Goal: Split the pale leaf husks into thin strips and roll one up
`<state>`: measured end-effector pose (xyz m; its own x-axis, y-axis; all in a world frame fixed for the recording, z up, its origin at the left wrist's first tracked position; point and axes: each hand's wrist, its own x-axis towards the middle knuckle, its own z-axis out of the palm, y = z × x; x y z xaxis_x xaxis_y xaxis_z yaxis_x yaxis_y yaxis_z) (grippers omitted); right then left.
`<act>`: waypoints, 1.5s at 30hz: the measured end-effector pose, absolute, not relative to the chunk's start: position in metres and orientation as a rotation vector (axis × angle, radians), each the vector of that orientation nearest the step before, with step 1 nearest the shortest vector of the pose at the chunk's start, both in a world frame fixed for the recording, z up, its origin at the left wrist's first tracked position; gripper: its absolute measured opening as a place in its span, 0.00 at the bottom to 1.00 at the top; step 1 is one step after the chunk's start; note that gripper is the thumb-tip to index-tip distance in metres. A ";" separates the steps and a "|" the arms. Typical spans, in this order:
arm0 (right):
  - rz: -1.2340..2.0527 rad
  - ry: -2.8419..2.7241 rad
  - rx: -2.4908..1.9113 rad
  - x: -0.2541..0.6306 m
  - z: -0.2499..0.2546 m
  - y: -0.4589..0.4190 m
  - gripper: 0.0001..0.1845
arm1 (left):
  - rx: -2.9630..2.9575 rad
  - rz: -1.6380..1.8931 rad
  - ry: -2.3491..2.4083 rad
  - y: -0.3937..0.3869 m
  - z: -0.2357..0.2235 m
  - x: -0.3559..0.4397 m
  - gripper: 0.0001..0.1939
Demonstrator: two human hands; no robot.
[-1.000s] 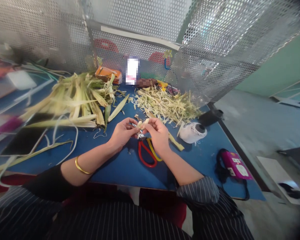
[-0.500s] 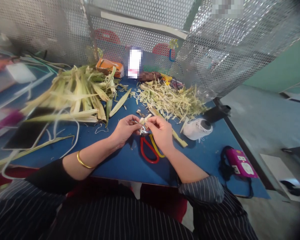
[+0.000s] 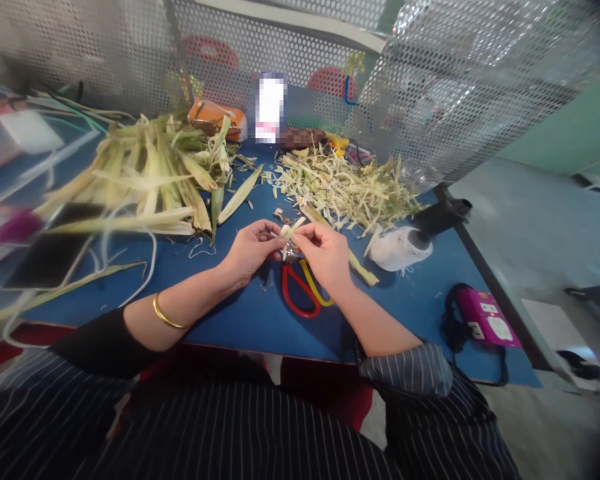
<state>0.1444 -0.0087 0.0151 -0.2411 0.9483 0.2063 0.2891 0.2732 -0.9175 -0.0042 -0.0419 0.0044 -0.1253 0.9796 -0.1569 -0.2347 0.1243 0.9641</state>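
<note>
While left hand [image 3: 247, 253] still pinches pale strip [image 3: 286, 231], right hand [image 3: 329, 256] likewise, view tipped lower

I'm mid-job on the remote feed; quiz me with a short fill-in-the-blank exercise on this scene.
1. The left hand and right hand pinch a pale, narrow plant strip near scissors with one red handle loop and one ____ handle loop.
2. The round gold bangle is worn on the ____ forearm.
3. The white thread cone rests on a flat tabletop coloured ____.

Missing words: yellow; left; blue.
</note>
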 end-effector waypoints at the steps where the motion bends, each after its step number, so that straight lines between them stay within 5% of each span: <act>1: 0.999 -1.713 -1.145 0.144 0.015 -0.009 0.04 | 0.880 1.310 1.210 -0.042 0.003 -0.005 0.11; 17: 0.915 -1.810 -1.145 0.147 0.011 -0.006 0.03 | 1.222 1.260 1.358 -0.042 -0.003 -0.009 0.08; 28: 0.976 -2.021 -1.143 0.153 0.017 -0.001 0.14 | 1.310 1.078 1.347 -0.042 0.001 -0.014 0.15; 35: 1.034 -1.905 -1.141 0.155 0.020 0.002 0.08 | 1.257 0.852 1.144 -0.045 0.009 -0.015 0.05; 45: 1.127 -1.636 -1.104 0.151 0.010 0.002 0.09 | 1.167 0.804 1.044 -0.045 0.015 -0.018 0.09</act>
